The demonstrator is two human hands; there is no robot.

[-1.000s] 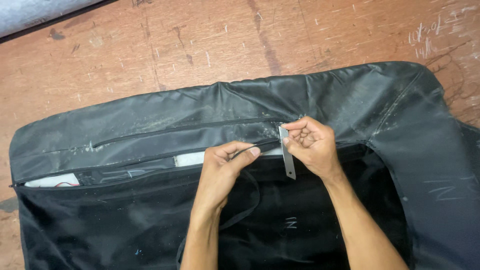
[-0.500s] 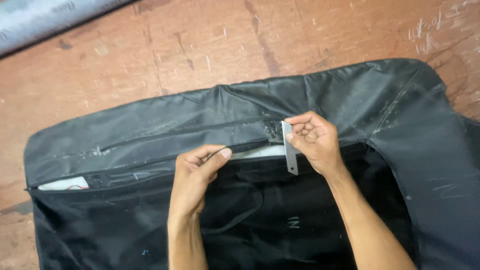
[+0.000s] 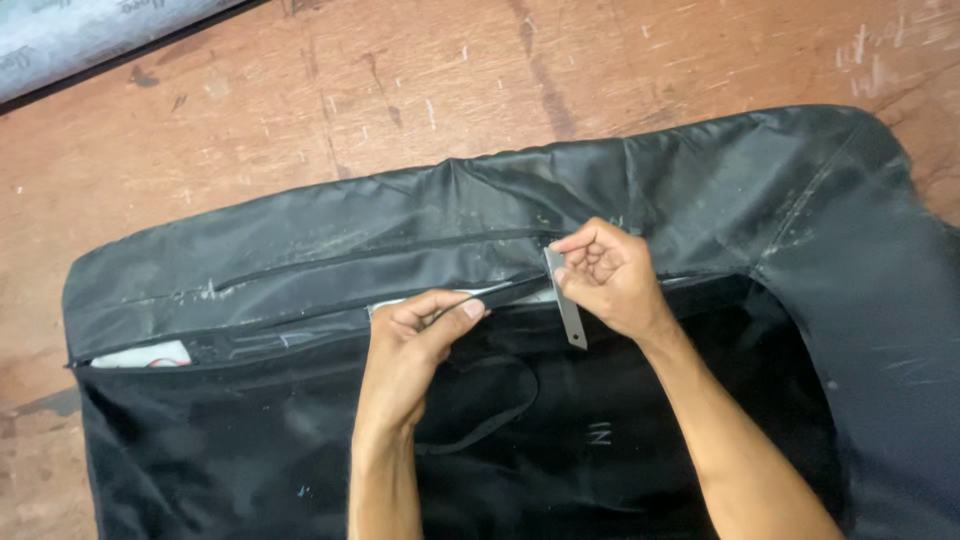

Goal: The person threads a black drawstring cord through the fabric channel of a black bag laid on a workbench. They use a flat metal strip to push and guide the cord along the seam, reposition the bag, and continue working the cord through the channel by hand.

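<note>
A scuffed reddish wooden desk [image 3: 300, 90] carried a large black fabric bag [image 3: 300, 250]. The left hand [image 3: 420, 335] pinched its black seam edge [image 3: 490, 292]; the right hand [image 3: 605, 275] gripped a thin grey metal blade [image 3: 565, 300] there, apparently trimming.

A grey roll [image 3: 90, 40] with faint printed lettering lies along the top left corner, well apart from both hands, up and to the left of the left hand [image 3: 415, 345]. It runs slantwise, long and pale, with a dark edge beneath it.

On the black bag [image 3: 700, 190], below the right hand [image 3: 605, 275] and just right of the left forearm, sits a small pale printed mark [image 3: 598, 434].

Inside the bag's open slit, far left of the left hand, a white piece with a touch of red [image 3: 135, 356] peeps out; whether it is a label cannot be told.
</note>
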